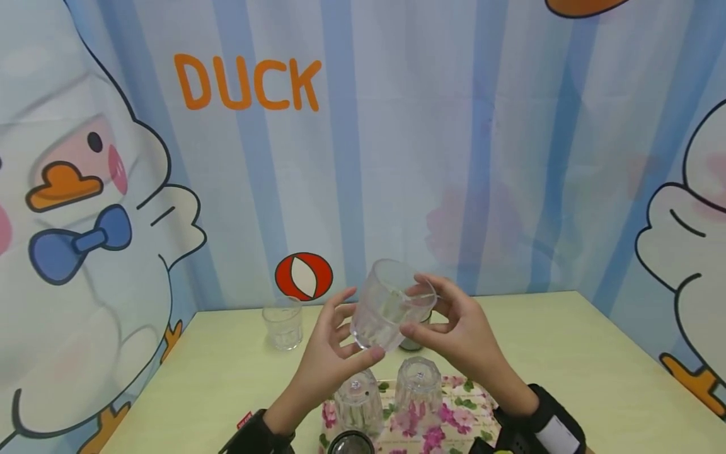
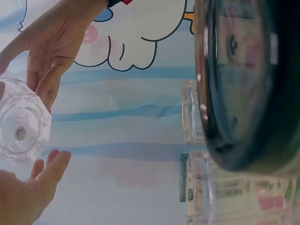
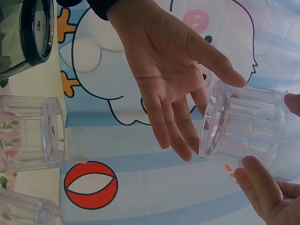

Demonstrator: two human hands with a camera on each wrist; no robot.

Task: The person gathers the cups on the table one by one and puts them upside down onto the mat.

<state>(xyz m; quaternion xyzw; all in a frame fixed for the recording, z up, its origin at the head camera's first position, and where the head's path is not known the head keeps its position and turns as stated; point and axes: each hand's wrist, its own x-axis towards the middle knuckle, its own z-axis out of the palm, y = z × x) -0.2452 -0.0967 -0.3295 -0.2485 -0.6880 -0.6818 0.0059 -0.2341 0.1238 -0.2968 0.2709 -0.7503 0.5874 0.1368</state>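
A clear faceted glass (image 1: 386, 309) is held tilted in the air, its base toward the left hand. My right hand (image 1: 462, 321) grips it near the rim, thumb in front and fingers on the far side. My left hand (image 1: 334, 353) is spread at the base end; in the right wrist view, the left thumb (image 3: 225, 70) touches the glass's base edge and the fingers are fairly straight. A small round sticker (image 2: 19, 133) shows on the base. Below the hands, two clear glasses (image 1: 358, 403) (image 1: 418, 388) stand upside down on a floral-patterned mat (image 1: 459, 413).
Another clear glass (image 1: 283, 328) stands upright at the back left of the pale yellow table (image 1: 567, 353). A dark-rimmed container (image 1: 351, 443) is at the near edge of the mat. Behind the right hand, a container (image 1: 411, 344) is partly hidden. A duck-printed curtain (image 1: 408, 145) closes the back.
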